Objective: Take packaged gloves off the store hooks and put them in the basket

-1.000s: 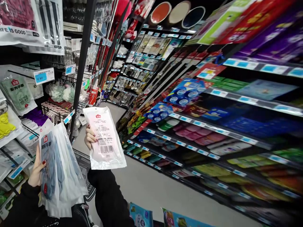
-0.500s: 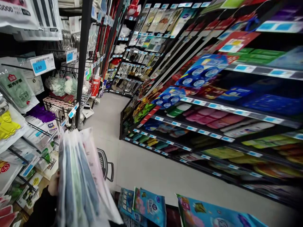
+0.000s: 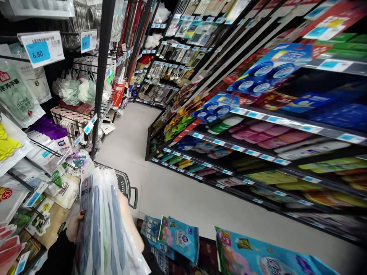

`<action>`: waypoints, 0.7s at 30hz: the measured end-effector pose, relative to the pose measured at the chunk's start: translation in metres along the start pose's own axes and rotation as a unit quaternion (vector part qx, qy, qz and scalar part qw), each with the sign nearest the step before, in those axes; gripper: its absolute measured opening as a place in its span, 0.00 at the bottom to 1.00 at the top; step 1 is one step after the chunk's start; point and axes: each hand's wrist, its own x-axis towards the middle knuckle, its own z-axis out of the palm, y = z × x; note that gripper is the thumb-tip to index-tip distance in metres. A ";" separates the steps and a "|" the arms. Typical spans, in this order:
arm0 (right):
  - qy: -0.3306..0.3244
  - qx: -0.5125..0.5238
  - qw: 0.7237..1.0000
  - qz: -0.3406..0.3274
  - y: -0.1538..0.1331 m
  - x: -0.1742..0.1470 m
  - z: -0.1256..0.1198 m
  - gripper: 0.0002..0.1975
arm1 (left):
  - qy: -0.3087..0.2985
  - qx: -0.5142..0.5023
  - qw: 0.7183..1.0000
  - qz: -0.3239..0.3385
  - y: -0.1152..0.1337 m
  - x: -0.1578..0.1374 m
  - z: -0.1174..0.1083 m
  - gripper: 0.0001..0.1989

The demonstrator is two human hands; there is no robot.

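Observation:
Between my two hands stands a bundle of clear plastic packets (image 3: 104, 229) with soft blue-grey and green contents, seen mostly along their edges. My left hand (image 3: 75, 226), with dark red nails, is closed on the bundle's left side. Along its right side lies my right hand (image 3: 129, 223), blurred and partly covered by the plastic, holding the packets from that side; its fingertips are hidden. A black basket with a handle (image 3: 133, 196) shows on the floor just beyond the bundle. Hanging packs, among them a pale green glove packet (image 3: 18, 93), are to the left.
A black shelf post (image 3: 101, 76) and projecting hooks with price tags (image 3: 41, 49) flank the left side. Stocked shelves (image 3: 252, 152) run along the right of the aisle floor (image 3: 163, 187). Blue printed bags (image 3: 180, 238) are at the bottom.
The bundle has turned and sits slightly lower, and its pink-looking right side no longer shows. My right hand has come into view beside it. The camera view has shifted a little.

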 end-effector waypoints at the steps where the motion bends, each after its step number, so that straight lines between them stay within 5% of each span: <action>1: 0.012 0.008 1.000 0.011 0.005 0.000 -0.007 0.18 | 0.001 -0.003 1.000 0.001 0.000 0.005 -0.002 0.12; 3: 0.011 0.036 0.999 0.013 0.011 -0.005 -0.017 0.20 | 0.006 -0.010 1.000 0.003 -0.001 0.017 -0.011 0.11; 5: -0.056 0.040 0.997 -0.018 0.015 -0.016 -0.016 0.17 | 0.013 -0.010 1.000 0.014 -0.004 0.032 -0.029 0.12; 7: -0.173 -0.032 0.984 -0.031 0.025 -0.032 0.000 0.16 | 0.030 0.000 0.999 0.037 -0.012 0.048 -0.053 0.15; 10: -0.228 -0.120 0.965 0.056 0.065 -0.048 0.040 0.26 | 0.082 0.009 0.994 0.071 -0.033 0.075 -0.095 0.25; 13: -0.275 -0.145 0.943 0.116 0.138 -0.045 0.077 0.31 | 0.138 0.029 0.983 0.113 -0.060 0.113 -0.141 0.35; 15: -0.299 -0.141 0.936 0.119 0.196 -0.034 0.095 0.27 | 0.163 0.043 0.975 0.147 -0.076 0.147 -0.174 0.39; 21: -0.272 -0.053 0.961 0.007 0.367 0.002 0.130 0.08 | 0.232 0.008 0.965 0.125 -0.114 0.255 -0.265 0.39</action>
